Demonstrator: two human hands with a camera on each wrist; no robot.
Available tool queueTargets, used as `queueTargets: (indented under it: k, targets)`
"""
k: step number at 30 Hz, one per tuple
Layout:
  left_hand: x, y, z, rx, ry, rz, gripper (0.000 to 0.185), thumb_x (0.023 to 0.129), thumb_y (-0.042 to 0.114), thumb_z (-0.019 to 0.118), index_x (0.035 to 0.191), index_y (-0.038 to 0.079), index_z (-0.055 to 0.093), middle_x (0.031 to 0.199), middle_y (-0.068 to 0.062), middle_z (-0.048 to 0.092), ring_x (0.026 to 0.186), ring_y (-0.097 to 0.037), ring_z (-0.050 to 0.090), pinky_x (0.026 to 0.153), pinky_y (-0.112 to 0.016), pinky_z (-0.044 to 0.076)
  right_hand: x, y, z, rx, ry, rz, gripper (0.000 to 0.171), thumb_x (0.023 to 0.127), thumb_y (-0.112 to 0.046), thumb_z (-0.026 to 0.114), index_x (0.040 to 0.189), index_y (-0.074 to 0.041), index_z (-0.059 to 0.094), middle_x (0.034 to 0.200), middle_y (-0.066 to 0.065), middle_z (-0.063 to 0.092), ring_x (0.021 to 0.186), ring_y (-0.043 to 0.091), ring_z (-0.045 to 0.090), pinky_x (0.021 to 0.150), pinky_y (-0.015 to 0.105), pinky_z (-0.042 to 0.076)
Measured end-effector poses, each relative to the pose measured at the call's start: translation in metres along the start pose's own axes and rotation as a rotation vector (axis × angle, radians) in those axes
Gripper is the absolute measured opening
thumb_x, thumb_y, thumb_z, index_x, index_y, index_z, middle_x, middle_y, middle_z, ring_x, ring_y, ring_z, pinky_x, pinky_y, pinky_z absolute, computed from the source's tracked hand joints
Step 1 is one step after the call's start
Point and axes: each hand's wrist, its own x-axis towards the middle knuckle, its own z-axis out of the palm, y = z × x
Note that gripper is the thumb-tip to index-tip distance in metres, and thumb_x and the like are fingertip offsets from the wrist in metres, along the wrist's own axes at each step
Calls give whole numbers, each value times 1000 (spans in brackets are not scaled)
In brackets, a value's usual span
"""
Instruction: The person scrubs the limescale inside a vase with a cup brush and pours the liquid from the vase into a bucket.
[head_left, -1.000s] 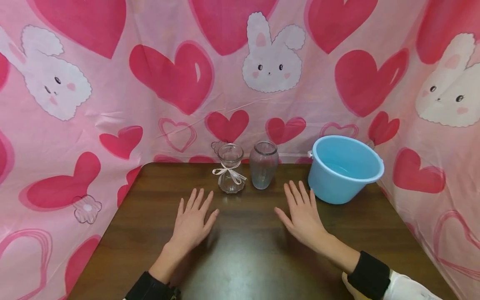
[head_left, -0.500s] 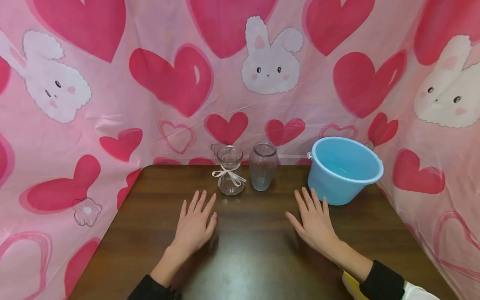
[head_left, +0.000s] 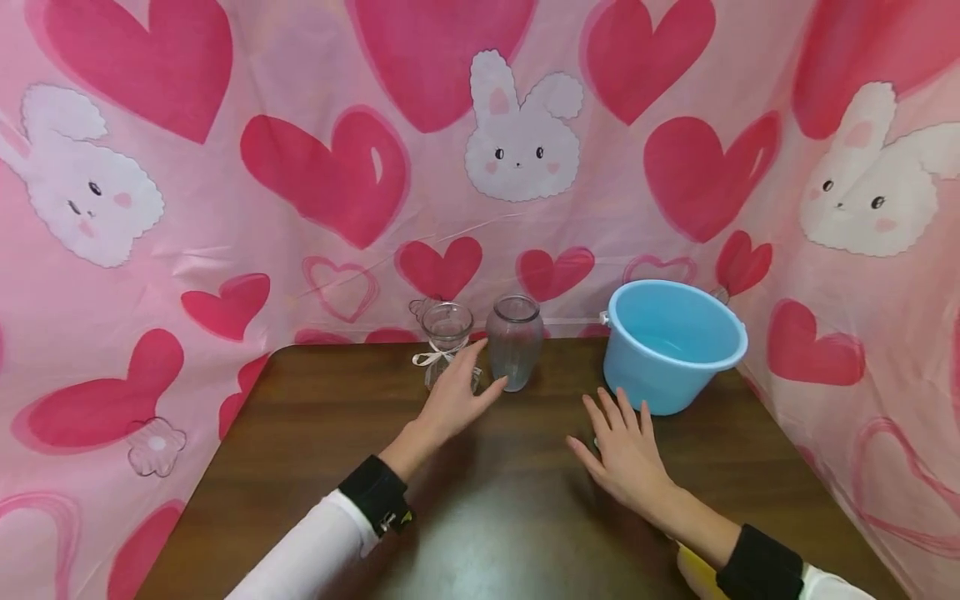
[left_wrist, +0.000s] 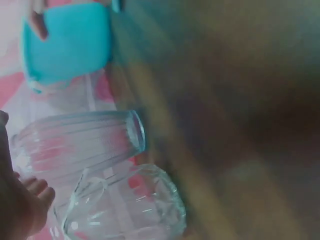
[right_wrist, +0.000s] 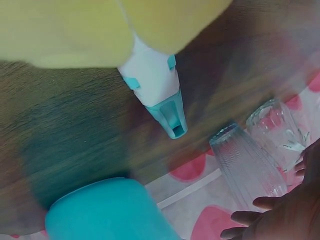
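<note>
My left hand reaches across with its fingers extended, in front of a clear glass vase with a white ribbon bow, partly hiding it. Beside that vase stands a tall ribbed glass vase, near my left thumb; whether the fingers touch either vase I cannot tell. My right hand is spread palm down, holding nothing, just in front of the light blue bucket. Below my right forearm lies a yellow thing with a white and teal handle; its kind does not show clearly.
A dark brown wooden table bears all these things. Close behind its far edge and along the sides hangs a pink curtain printed with hearts and rabbits. Both vases and the bucket stand near the back edge.
My left hand has moved right and forward to the ribboned vase. My right hand has shifted a little to the right, away from the vases. The head view has tilted slightly upward.
</note>
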Motion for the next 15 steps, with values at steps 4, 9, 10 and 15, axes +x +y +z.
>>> queueTargets:
  k: [4, 9, 10, 15]
  targets:
    - [31, -2, 20, -19, -56, -111, 92, 96, 47, 72, 162, 4, 24, 163, -19, 36, 148, -34, 40, 117, -53, 37, -3, 1, -2, -8, 3, -5, 72, 99, -51, 64, 150, -1, 51, 153, 26, 48, 147, 50, 34, 114, 76, 22]
    - [58, -7, 46, -149, 4, -233, 108, 91, 50, 76, 165, 5, 12, 169, -20, 23, 156, -35, 25, 122, -54, 29, -4, 4, -3, -25, -14, 7, 73, 98, -52, 65, 150, -2, 51, 151, 25, 50, 146, 49, 36, 115, 74, 24]
    - [62, -8, 50, -177, 28, -251, 111, 89, 52, 77, 165, 6, 12, 169, -19, 23, 156, -35, 24, 122, -54, 29, -4, 5, -3, -32, -11, 5, 73, 98, -52, 65, 150, -2, 51, 150, 25, 51, 146, 49, 37, 114, 74, 24]
    - [75, -7, 69, -317, 123, -305, 123, 79, 50, 88, 167, 12, 10, 171, -14, 20, 157, -35, 23, 122, -56, 28, -6, 9, -3, -42, 10, -6, 71, 98, -52, 65, 147, -2, 54, 144, 26, 55, 141, 49, 43, 112, 75, 28]
